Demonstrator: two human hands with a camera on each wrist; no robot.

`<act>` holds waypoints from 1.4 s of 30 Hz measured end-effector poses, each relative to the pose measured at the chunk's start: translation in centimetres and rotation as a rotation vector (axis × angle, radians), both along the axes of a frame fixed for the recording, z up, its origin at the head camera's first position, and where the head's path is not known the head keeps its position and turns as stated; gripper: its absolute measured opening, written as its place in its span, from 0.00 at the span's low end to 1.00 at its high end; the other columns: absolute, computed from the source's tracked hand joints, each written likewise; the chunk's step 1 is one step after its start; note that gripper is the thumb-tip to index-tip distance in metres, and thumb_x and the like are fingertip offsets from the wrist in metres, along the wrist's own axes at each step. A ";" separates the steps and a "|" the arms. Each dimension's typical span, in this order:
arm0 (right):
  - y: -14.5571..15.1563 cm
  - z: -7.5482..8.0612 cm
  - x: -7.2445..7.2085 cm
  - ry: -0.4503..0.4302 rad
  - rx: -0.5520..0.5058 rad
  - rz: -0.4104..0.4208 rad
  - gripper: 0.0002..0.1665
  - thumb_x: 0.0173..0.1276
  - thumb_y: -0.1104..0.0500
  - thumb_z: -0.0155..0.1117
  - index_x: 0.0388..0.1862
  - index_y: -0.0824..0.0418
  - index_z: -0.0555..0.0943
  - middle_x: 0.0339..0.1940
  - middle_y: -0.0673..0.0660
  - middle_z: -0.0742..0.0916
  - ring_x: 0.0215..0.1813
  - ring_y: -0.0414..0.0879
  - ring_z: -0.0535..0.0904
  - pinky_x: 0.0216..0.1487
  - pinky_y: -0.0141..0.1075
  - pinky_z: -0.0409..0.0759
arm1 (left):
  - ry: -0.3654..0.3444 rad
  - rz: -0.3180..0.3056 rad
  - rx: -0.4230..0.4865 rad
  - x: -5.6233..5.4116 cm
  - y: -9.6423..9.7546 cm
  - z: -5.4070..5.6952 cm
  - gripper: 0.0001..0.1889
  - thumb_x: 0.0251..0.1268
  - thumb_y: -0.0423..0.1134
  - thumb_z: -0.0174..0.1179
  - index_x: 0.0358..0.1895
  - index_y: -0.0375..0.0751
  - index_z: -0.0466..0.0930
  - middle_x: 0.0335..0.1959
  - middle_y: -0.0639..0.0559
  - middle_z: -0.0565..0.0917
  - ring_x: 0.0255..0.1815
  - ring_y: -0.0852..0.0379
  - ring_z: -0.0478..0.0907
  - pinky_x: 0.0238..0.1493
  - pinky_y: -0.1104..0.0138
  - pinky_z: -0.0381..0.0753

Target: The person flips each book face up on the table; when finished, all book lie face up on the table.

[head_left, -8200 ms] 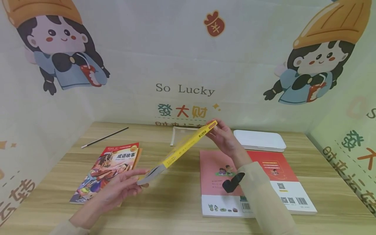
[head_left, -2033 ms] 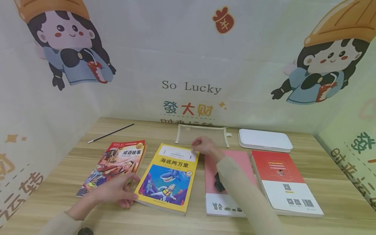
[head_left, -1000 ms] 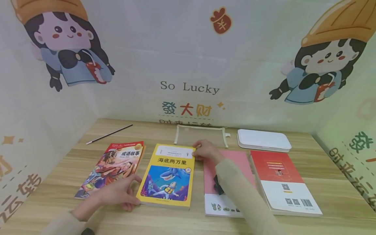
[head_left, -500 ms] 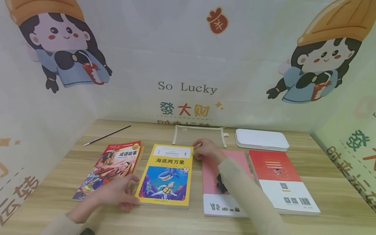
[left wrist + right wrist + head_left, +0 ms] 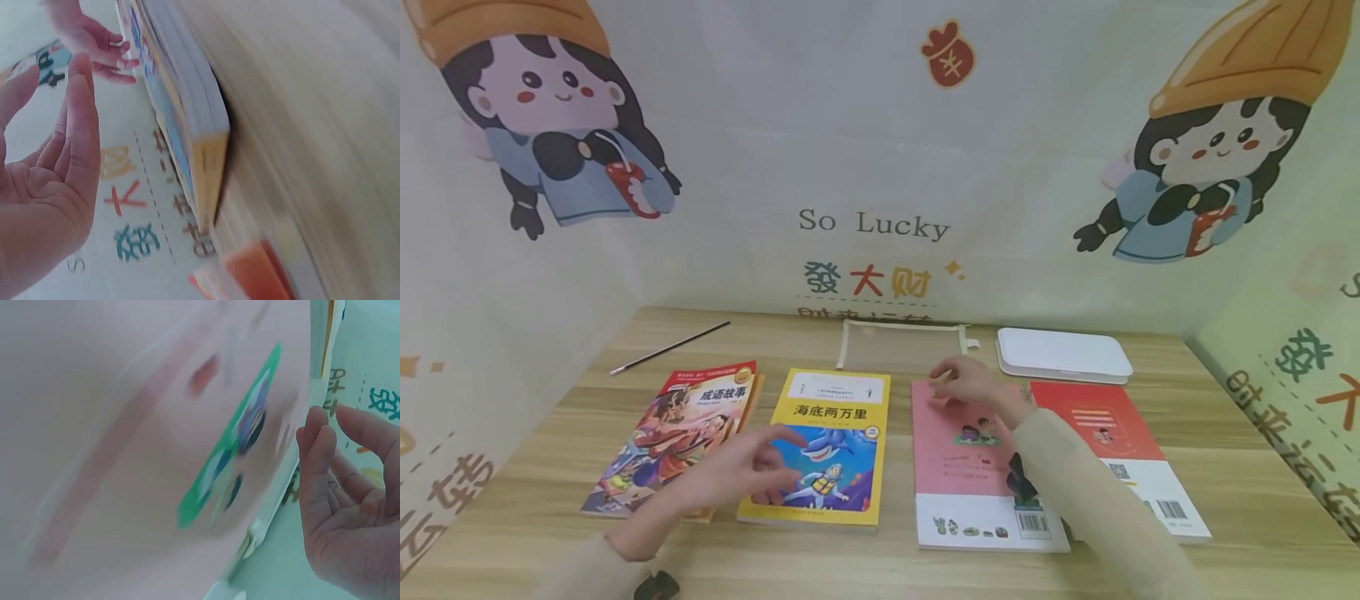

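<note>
In the head view a yellow book (image 5: 838, 412) with a shark and diver on its cover lies flat on the table. My left hand (image 5: 741, 475) hovers over its lower left part, fingers loosely bent and holding nothing. The left wrist view shows that hand's bare palm (image 5: 47, 194) beside the book's thick page edge (image 5: 194, 94). My right hand (image 5: 973, 387) is over the top of a pink-and-white book (image 5: 940, 454), partly covering it. Seen from the right wrist, its thumb and fingers (image 5: 315, 469) are apart with nothing between them.
Left of the yellow book lies a red-topped illustrated book (image 5: 677, 425), overlapping an orange one. A red-and-white book (image 5: 1138, 425) lies at the right, partly behind the right sleeve. Along the back are a thin black stick (image 5: 673, 344), a mesh pouch (image 5: 902, 346) and a white case (image 5: 1063, 354).
Both hands earlier held the yellow book up; it now lies on the table, straightened. They have let go of its edges: the left rose over the cover, the right moved over the pink book.
</note>
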State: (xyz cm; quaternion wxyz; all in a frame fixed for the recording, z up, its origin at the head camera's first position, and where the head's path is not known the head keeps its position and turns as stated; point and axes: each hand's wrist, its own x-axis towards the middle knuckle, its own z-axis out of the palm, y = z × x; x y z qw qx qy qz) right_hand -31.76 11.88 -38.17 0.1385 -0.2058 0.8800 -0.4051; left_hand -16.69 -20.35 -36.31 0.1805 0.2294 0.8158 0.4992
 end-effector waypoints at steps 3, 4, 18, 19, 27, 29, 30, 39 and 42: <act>1.2 0.2 0.5 -0.011 -0.026 0.001 0.18 0.58 0.57 0.61 0.45 0.66 0.75 0.30 0.58 0.81 0.29 0.46 0.80 0.30 0.36 0.77 | -0.008 -0.039 0.005 -0.2 1.3 -0.3 0.21 0.60 0.39 0.56 0.53 0.31 0.66 0.27 0.44 0.81 0.25 0.46 0.78 0.24 0.57 0.78; 1.3 1.2 1.4 -0.032 0.006 -0.026 0.18 0.59 0.60 0.60 0.46 0.69 0.74 0.32 0.60 0.81 0.32 0.49 0.80 0.33 0.38 0.78 | -0.004 -0.048 -0.001 -0.3 1.7 -0.3 0.21 0.60 0.40 0.56 0.53 0.31 0.66 0.26 0.45 0.81 0.25 0.46 0.78 0.24 0.57 0.78; 6.2 1.5 1.4 -0.042 0.002 -0.019 0.23 0.59 0.63 0.58 0.52 0.74 0.70 0.38 0.64 0.81 0.33 0.49 0.78 0.33 0.40 0.78 | -0.097 -0.095 -0.029 -0.2 6.9 -1.0 0.17 0.57 0.39 0.59 0.48 0.36 0.71 0.28 0.49 0.79 0.23 0.50 0.79 0.23 0.62 0.79; 6.5 1.6 1.3 -0.049 -0.004 -0.021 0.23 0.59 0.63 0.58 0.52 0.74 0.69 0.39 0.64 0.80 0.33 0.49 0.78 0.33 0.40 0.78 | -0.107 -0.089 -0.024 -0.2 7.1 -1.2 0.17 0.57 0.39 0.59 0.48 0.37 0.71 0.29 0.49 0.79 0.23 0.50 0.79 0.23 0.62 0.79; 9.0 1.6 0.8 -0.074 -0.017 -0.091 0.24 0.59 0.64 0.57 0.52 0.76 0.68 0.44 0.70 0.78 0.33 0.49 0.77 0.32 0.39 0.78 | -0.235 -0.040 0.079 0.2 9.6 -2.2 0.17 0.57 0.37 0.59 0.48 0.38 0.70 0.35 0.47 0.78 0.27 0.48 0.79 0.22 0.60 0.79; 9.4 1.7 0.7 -0.080 0.000 -0.115 0.24 0.58 0.64 0.57 0.52 0.75 0.68 0.45 0.69 0.78 0.34 0.50 0.77 0.32 0.37 0.78 | -0.275 -0.026 0.102 0.3 10.1 -2.3 0.17 0.57 0.37 0.59 0.49 0.38 0.70 0.37 0.46 0.77 0.28 0.48 0.79 0.23 0.60 0.80; 9.6 1.7 0.7 -0.088 0.005 -0.130 0.24 0.59 0.63 0.57 0.53 0.74 0.68 0.45 0.69 0.78 0.35 0.50 0.77 0.33 0.37 0.78 | -0.293 -0.019 0.112 0.4 10.3 -2.3 0.17 0.57 0.37 0.58 0.49 0.38 0.69 0.38 0.46 0.77 0.28 0.47 0.79 0.24 0.60 0.80; 10.6 1.5 0.3 -0.109 0.058 -0.184 0.24 0.59 0.62 0.57 0.53 0.72 0.69 0.48 0.68 0.77 0.40 0.50 0.75 0.33 0.35 0.77 | -0.310 0.014 0.149 1.2 11.9 -2.6 0.18 0.56 0.34 0.59 0.50 0.37 0.68 0.39 0.46 0.75 0.27 0.47 0.79 0.23 0.59 0.80; 10.3 1.6 0.3 -0.111 0.095 -0.164 0.25 0.58 0.62 0.57 0.54 0.71 0.69 0.50 0.69 0.76 0.42 0.52 0.74 0.34 0.35 0.76 | -0.350 0.024 0.151 1.4 12.2 -2.5 0.21 0.55 0.35 0.60 0.52 0.37 0.66 0.43 0.45 0.73 0.29 0.47 0.79 0.24 0.59 0.80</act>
